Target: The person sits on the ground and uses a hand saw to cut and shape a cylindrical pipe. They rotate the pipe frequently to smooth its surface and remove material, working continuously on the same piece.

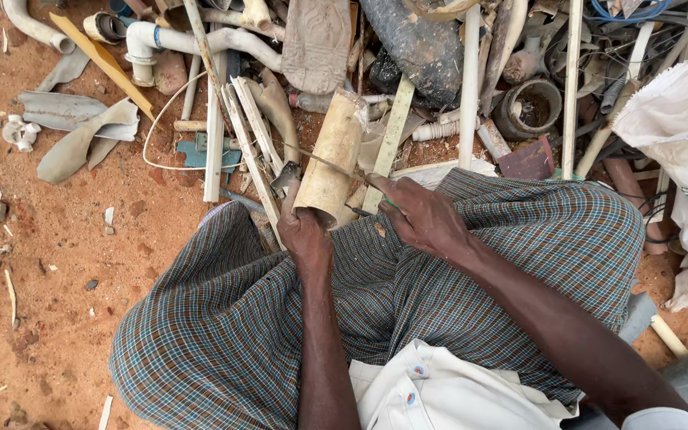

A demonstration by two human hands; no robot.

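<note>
Left hand point(306, 236) grips the pipe point(331, 159) (tilted); right hand point(422, 213) holds a blade point(330, 164).

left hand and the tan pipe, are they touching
Touching: the head view shows the left hand gripping the near end of the tan pipe.

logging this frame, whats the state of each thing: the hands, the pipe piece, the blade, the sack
left hand: gripping the pipe's near end
right hand: closed on a thin blade
yellowish pipe piece: held tilted, near end open
thin blade: lying across the pipe
white sack: slumped, crumpled
</note>
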